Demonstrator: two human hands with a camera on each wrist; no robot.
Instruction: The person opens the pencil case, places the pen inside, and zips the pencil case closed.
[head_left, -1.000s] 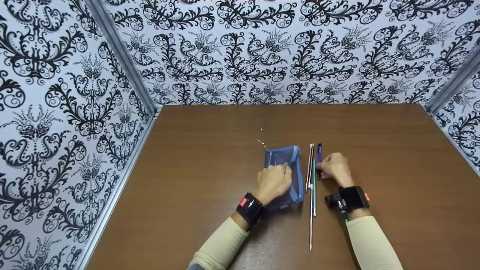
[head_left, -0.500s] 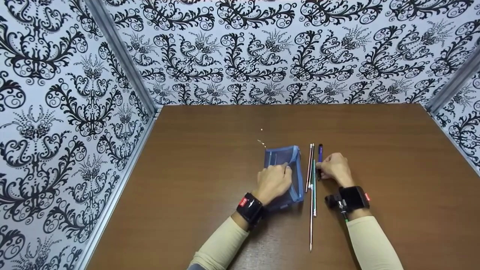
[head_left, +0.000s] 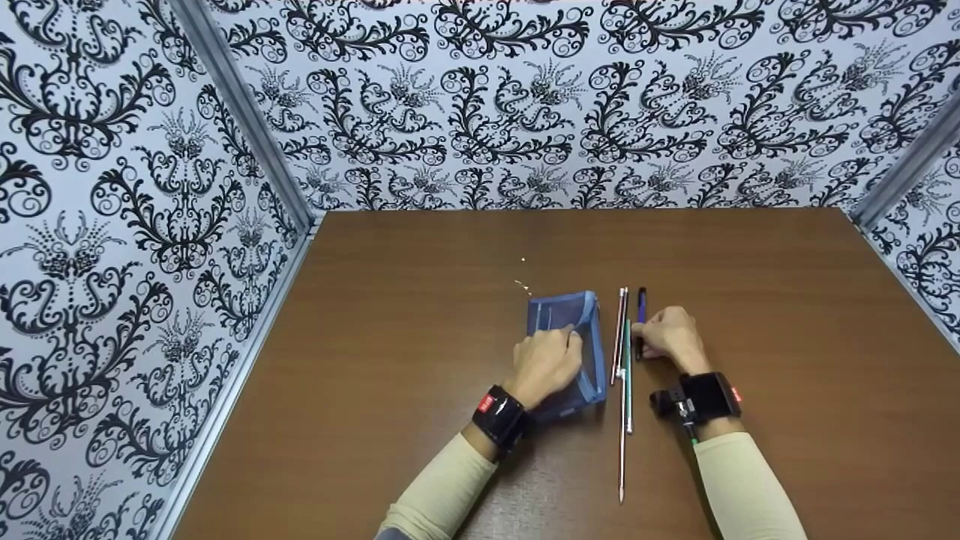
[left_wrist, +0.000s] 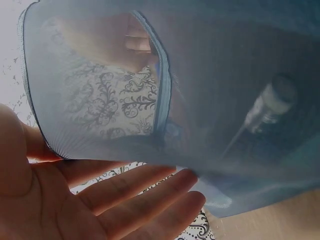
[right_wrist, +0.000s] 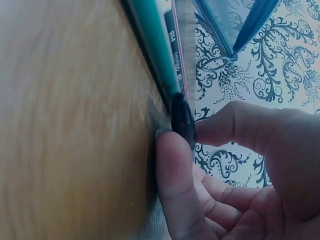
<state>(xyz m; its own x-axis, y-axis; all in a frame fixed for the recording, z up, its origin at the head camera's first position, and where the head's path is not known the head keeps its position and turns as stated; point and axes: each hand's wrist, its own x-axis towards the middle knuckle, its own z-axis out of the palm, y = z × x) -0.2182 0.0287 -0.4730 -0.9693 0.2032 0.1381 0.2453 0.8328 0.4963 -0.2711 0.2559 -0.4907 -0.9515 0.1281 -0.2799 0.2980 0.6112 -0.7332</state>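
My left hand (head_left: 547, 366) grips a blue mesh zip pouch (head_left: 594, 345) by its edge. In the left wrist view the pouch's sheer mesh (left_wrist: 220, 90) fills much of the picture, and several straight fingers extend below its edge. My right hand (head_left: 670, 334) pinches a blue pen (head_left: 642, 304) with black ends between thumb and finger, and the pen lies along the table. Close up in the right wrist view, the pen's black end (right_wrist: 183, 119) shows between the fingertips. Just left of it lie a green pencil (head_left: 628, 397) and a dark red-striped pencil (head_left: 617, 345).
Another long, thin pencil (head_left: 622, 457) points toward the near side of the wooden table (head_left: 375, 315). A small shiny strip (head_left: 523, 286) lies by the pouch's far corner. Patterned walls (head_left: 487, 105) stand behind and to the left.
The pen's far end has shifted slightly to the right in my right hand. The pouch and left hand have moved a touch to the left. The pencils have not moved.
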